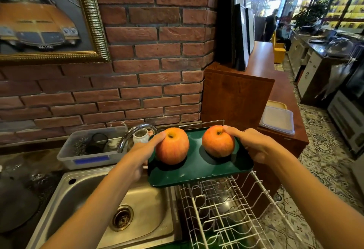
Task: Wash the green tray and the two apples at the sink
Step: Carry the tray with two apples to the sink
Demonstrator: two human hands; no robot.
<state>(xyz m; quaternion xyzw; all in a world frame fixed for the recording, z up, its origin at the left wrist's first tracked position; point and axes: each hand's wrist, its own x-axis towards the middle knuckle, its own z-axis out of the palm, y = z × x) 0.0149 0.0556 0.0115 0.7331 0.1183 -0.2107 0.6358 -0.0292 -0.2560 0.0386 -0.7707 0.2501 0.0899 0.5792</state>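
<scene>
- The tray [199,167] is dark green and glossy.
- The two apples [172,146] [218,141] are orange-red with faint yellow streaks.
- The sink [78,193] is silver steel.
- The dish rack [226,209] is white wire.
- The wall [153,52] is red-brown brick with dark joints.
- The picture frame [92,18] is gold, around an orange car.
- The floor [325,170] has patterned tiles.
- The cabinet [236,95] is reddish-brown wood.

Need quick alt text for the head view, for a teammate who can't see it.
Two hands, left and right, carry a green tray with two apples, thumbs steadying them, above a steel sink and white wire dish rack by a brick wall.
</scene>
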